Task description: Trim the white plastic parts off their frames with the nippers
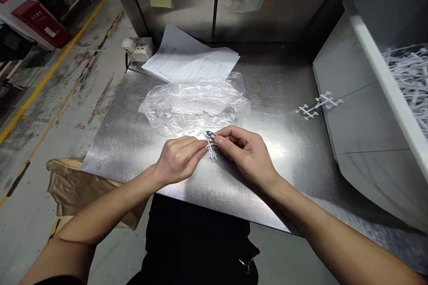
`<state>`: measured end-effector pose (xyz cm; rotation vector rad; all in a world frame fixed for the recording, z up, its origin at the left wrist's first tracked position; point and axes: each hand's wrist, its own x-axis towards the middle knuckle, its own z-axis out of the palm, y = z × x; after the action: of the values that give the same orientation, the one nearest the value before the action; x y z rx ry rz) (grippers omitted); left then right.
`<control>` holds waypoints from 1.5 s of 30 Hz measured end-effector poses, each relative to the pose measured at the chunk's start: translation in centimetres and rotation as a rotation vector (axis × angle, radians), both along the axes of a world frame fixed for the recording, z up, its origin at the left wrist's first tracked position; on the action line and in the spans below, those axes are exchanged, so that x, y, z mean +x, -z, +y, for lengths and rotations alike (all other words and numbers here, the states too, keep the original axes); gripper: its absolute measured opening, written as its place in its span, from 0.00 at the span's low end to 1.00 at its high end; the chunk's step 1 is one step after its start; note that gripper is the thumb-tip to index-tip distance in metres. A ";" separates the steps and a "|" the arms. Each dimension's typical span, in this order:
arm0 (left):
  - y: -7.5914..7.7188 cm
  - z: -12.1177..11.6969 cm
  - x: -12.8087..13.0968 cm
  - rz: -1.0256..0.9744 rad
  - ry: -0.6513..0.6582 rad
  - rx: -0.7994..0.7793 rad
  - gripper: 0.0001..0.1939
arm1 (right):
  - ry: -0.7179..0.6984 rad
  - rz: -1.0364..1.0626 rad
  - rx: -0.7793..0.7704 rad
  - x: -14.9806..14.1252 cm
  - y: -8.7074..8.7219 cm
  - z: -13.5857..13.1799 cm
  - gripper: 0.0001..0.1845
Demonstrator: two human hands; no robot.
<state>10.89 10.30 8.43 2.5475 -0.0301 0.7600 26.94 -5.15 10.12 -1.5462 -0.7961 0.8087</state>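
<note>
My left hand (182, 158) is closed in a pinch on a branched white plastic sprue (211, 151), held just above the metal table. Between the thumb and forefinger of my right hand (249, 153) is a small shiny metal nail clipper (210, 134), its tip against the upper end of the sprue. Both hands almost meet. Right behind them lies a crumpled clear plastic bag (194, 102) with small white pieces inside. Another white sprue (319, 104) rests flat on the table to the right. My fingers hide part of the held sprue and the clipper.
A large grey bin (357, 98) full of white sprues (411, 80) stands at the right. Printed sheets (197, 60) and a power strip with a plug (142, 49) are at the back. Brown paper (83, 187) hangs below the left edge of the steel table (113, 142).
</note>
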 end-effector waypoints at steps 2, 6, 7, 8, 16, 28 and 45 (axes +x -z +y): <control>-0.1 0.1 -0.1 -0.034 -0.018 0.003 0.06 | 0.016 -0.024 0.004 0.6 -0.2 -0.3 0.12; -0.6 0.4 -0.4 -0.078 -0.076 -0.004 0.08 | 0.053 -0.118 0.012 1.7 -0.2 -1.3 0.10; -0.7 0.5 -0.5 -0.073 -0.093 -0.019 0.09 | 0.047 -0.129 0.018 1.8 -0.2 -1.5 0.10; -0.8 0.5 -0.5 -0.065 -0.107 -0.038 0.10 | 0.031 -0.135 0.023 1.9 -0.1 -1.6 0.11; -1.0 0.5 -0.5 -0.030 -0.091 -0.108 0.11 | -0.083 -0.279 0.015 1.3 0.5 -1.6 0.10; -0.9 0.7 -0.4 0.001 -0.068 -0.103 0.12 | -0.122 -0.344 -0.029 1.4 -0.2 -1.6 0.10; -0.7 0.6 -0.3 0.028 -0.105 -0.166 0.07 | -0.074 -0.350 -0.016 1.3 0.3 -1.6 0.10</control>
<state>10.60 10.92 9.16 2.4158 0.1706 0.7348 28.20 -6.72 9.82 -1.7054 -1.1079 0.6043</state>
